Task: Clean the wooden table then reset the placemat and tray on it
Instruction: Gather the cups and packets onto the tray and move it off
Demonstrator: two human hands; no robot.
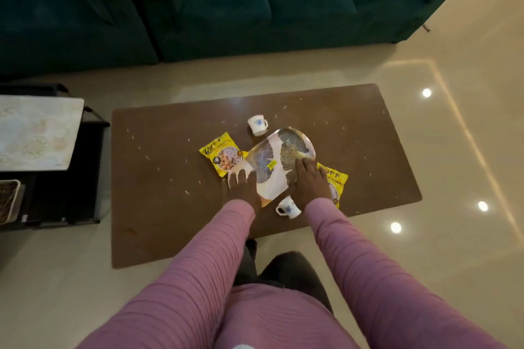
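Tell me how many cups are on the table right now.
2. The far cup stands just beyond the tray; the near cup sits beside the right hand. Others may be hidden.

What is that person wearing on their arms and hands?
Both the left sleeve and right sleeve are long, mauve-pink ribbed knit, reaching the wrists. The left hand and right hand are bare: no gloves, rings or watch show.
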